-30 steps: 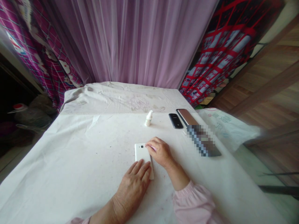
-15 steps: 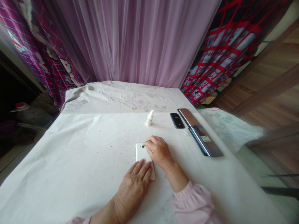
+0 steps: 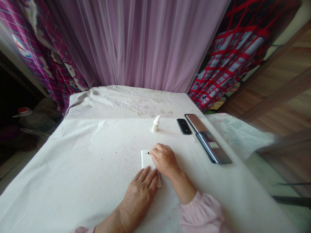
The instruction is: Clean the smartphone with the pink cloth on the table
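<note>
A white smartphone [image 3: 146,160] lies back up on the white cloth, its dark camera lens near the top edge. My left hand [image 3: 141,191] rests flat across its lower part, fingers stretched out. Over the phone's upper right side is my right hand [image 3: 164,161], its fingers bent and pressed together, with the tips beside the lens. Whatever those fingers may hold is hidden. Beyond the hands stands a small white spray bottle [image 3: 155,124], upright.
To the right lie a small black phone [image 3: 184,126], a small white piece [image 3: 193,139], a bronze-coloured phone [image 3: 196,122] and a grey-blue phone [image 3: 213,147] with a sticker. A plastic bag [image 3: 235,132] sits past the table's right edge. Curtains [image 3: 145,45] hang behind.
My right hand has shifted slightly at the top of the phone, its wrist a little lower. My left hand stays flat on the phone.
</note>
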`<state>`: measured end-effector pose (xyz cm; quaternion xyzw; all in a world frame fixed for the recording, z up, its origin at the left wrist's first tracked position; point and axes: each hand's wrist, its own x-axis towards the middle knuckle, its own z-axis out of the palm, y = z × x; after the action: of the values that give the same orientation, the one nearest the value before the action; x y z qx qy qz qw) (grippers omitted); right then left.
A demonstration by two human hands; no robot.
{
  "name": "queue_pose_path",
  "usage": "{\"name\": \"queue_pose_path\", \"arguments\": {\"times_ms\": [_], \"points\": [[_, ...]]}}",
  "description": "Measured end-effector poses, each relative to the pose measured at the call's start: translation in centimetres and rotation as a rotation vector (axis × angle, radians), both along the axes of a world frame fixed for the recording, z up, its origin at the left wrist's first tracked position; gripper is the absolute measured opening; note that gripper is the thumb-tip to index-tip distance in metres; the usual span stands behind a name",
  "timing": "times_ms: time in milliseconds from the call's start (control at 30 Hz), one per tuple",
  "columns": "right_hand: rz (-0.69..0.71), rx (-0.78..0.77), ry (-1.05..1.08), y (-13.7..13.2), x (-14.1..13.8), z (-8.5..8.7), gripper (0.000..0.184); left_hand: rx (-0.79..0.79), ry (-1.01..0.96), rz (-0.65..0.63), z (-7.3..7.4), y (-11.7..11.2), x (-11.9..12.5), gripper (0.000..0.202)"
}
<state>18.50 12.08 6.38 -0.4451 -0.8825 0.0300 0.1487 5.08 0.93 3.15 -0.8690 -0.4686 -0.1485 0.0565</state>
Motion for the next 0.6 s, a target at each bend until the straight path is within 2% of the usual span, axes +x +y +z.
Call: {"name": "queue_pose_path", "arguments": {"times_ms": [333,600], "points": [[-0.007,-0.058,-0.075,0.16,-0.38,0.68,0.021,-0.024,0.018,0.02,0.08,-0.09,0.2,0.03],[-0.038,-0.038,-0.079,0.42,-0.58,0.21,0.023,-0.03,0.006,0.016,0.04,-0.09,0.26,0.031]]}}
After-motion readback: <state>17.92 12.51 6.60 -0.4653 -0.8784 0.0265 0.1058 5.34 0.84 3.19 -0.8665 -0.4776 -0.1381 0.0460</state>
